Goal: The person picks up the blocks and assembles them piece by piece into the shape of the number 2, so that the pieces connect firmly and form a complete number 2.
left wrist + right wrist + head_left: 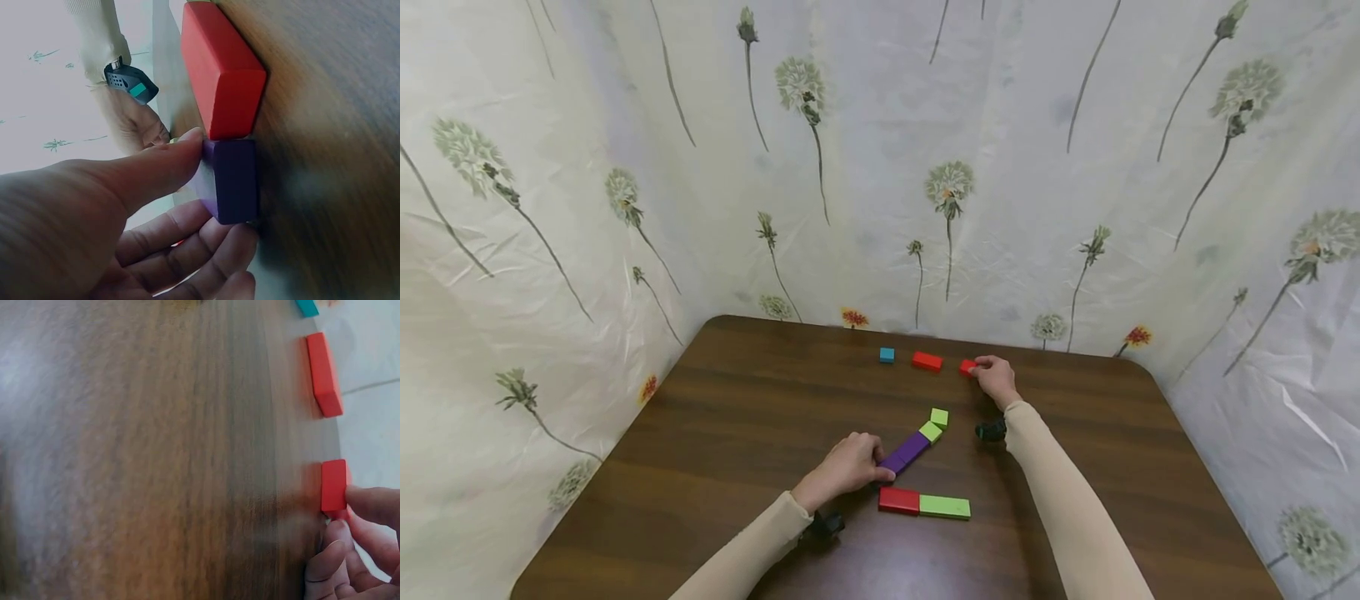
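My left hand (848,463) pinches the near end of a purple block (236,181) between thumb and fingers. The purple piece (907,452) lies in a slanted row with a lime-green block (931,432) at its far end; another green cube (939,418) sits turned at that block's corner. Just in front, a red block (898,500) lies end to end with a long green block (945,507). Toward the back of the table, my right hand (997,379) grips a small red block (334,486) with thumb and fingertips, at the tabletop.
Left of the right hand, near the back edge, lie a longer red block (927,361) and a small blue block (887,355). The brown wooden table (760,400) meets a flower-printed curtain (865,167) behind. Dark devices sit at both wrists.
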`<state>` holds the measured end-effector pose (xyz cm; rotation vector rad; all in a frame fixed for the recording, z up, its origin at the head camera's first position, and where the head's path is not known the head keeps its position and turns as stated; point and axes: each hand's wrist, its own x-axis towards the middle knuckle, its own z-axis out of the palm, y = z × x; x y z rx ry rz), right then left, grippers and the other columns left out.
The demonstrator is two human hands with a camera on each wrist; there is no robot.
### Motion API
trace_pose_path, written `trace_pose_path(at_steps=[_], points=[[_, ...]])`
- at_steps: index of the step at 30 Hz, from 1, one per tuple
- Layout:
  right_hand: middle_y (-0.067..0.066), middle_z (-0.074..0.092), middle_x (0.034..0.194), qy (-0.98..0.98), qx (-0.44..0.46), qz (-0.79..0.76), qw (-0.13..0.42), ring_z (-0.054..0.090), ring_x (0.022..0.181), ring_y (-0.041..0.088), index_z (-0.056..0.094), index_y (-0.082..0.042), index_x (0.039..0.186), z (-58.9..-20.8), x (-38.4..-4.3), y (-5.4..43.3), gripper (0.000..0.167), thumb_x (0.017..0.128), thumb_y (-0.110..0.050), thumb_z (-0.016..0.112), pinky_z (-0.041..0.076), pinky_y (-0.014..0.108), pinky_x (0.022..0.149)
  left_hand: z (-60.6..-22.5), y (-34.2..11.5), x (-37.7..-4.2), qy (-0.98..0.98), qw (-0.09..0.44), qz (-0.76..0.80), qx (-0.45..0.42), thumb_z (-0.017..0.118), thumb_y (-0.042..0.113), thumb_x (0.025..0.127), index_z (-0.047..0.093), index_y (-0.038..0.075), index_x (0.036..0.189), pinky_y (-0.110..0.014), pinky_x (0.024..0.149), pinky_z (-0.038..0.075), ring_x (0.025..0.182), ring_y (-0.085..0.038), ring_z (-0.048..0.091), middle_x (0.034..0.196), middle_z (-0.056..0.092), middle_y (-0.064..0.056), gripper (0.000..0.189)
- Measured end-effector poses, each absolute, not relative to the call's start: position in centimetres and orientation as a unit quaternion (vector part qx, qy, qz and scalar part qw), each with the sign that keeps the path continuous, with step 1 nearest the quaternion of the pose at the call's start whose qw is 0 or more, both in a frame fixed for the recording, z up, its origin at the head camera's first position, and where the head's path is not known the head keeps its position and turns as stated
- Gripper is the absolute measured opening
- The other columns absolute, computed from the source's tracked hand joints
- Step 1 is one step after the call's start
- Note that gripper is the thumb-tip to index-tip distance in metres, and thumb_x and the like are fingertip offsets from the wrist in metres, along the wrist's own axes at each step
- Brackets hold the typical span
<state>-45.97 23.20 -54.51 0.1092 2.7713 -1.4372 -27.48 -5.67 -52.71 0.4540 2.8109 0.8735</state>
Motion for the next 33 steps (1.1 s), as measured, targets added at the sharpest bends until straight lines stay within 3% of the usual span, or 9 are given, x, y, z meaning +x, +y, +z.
trace_pose_path(at_steps=[11, 24, 33], points=[[0.021, 0.056, 0.127, 0.893, 0.041, -0.447, 0.025, 0.05, 0.108, 0.034, 0.062, -0.002, 0.121, -54.4, -45.5, 23.2, 0.033, 0.094, -0.022, 0.061, 0.043, 0.043, 0.088, -52.6, -5.7, -27.5, 0.938, 0.084, 0.3, 0.152, 0.081, 0.031, 0.077, 0.068, 0.007, 0.084, -0.022, 0.051, 0.036, 0.056, -0.008, 0.046, 0.068, 0.058, 0.005, 0.028], [0.016, 0.065, 0.106, 0.903, 0.029, -0.426, 0.054, 0.058, 0.081, 0.023, 0.065, -0.002, 0.116, -53.9, -44.9, 23.4, 0.033, 0.091, -0.024, 0.066, 0.046, 0.029, 0.068, -52.5, -5.7, -27.3, 0.938, 0.082, 0.3, 0.153, 0.081, 0.03, 0.077, 0.066, 0.008, 0.081, -0.021, 0.049, 0.035, 0.054, -0.007, 0.045, 0.066, 0.056, 0.005, 0.027], [0.016, 0.066, 0.109, 0.904, -0.005, -0.423, 0.062, 0.058, 0.085, 0.024, 0.066, -0.003, 0.118, -54.0, -44.5, 23.4, 0.033, 0.091, -0.023, 0.066, 0.047, 0.03, 0.07, -52.4, -5.6, -27.3, 0.938, 0.083, 0.301, 0.153, 0.081, 0.03, 0.077, 0.066, 0.006, 0.083, -0.021, 0.049, 0.035, 0.055, -0.008, 0.045, 0.067, 0.056, 0.004, 0.029]])
